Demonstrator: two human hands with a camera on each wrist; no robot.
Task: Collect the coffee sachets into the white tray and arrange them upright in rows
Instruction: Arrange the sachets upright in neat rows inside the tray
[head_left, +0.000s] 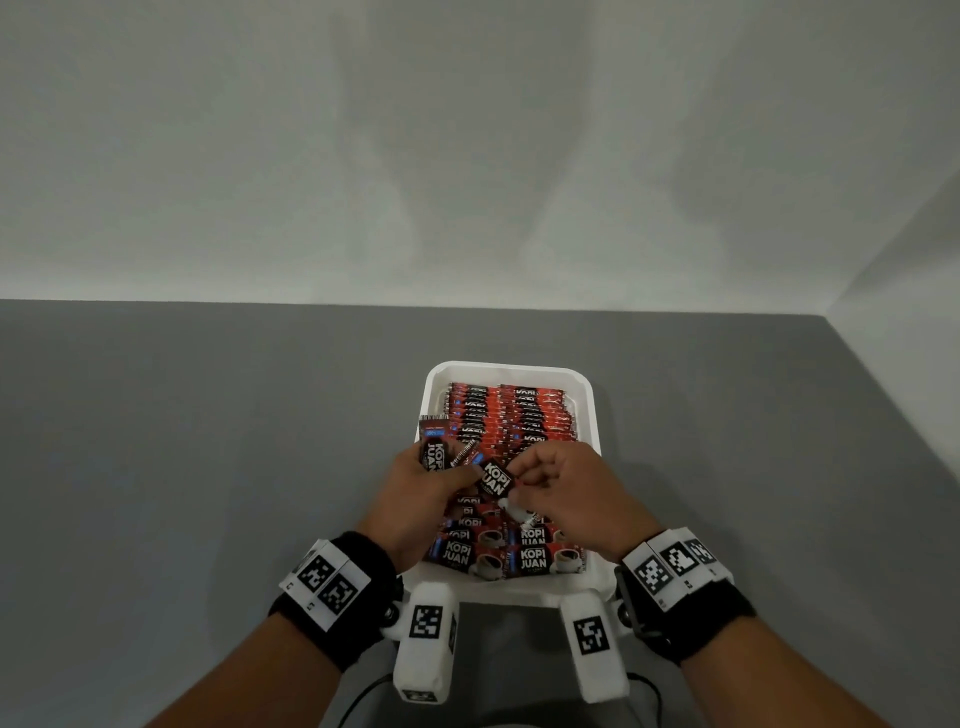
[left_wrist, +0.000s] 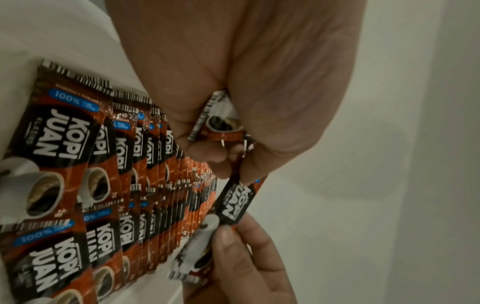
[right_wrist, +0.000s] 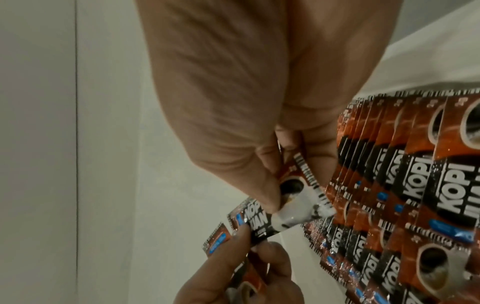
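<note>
The white tray (head_left: 511, 370) stands on the grey table right in front of me. Two rows of red-and-black coffee sachets (head_left: 511, 415) stand packed in it, seen close in the left wrist view as rows (left_wrist: 135, 164). My left hand (head_left: 467, 470) hovers over the tray's left side and grips a few spare sachets (head_left: 434, 447). My right hand (head_left: 519, 486) pinches the cup end of one sachet (head_left: 496, 479) above the tray's middle; its other end (left_wrist: 233, 203) lies at my left fingers. In the right wrist view this sachet (right_wrist: 293, 205) sits between thumb and forefinger.
The grey table (head_left: 208, 467) reaches to a pale wall at the back and a side wall on the right. A dark cable (head_left: 363, 696) lies at the table's near edge, below my wrists. Both hands hide the tray's middle.
</note>
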